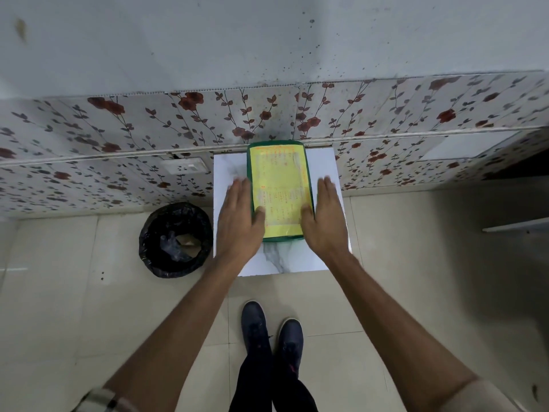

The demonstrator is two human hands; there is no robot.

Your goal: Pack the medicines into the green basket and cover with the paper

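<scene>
**A:** Where's the green basket (309, 185) sitting?

**B:** On the white marble-patterned tabletop (228, 171), pushed to its far edge against the floral tiles, roughly centred between the side edges. The yellow printed paper (279, 185) lies flat inside the rim, covering everything, so I can't see any medicines.

**B:** I'd say the paper is tucked within the rim so it stays put.

**A:** And the hands?

**B:** My left hand (240, 221) and right hand (325, 215) flank the basket's long sides, palms down, fingers straight and spread flat, gripping nothing. Each thumb rests on the paper's near corners, pressing it down, I judge.
</scene>
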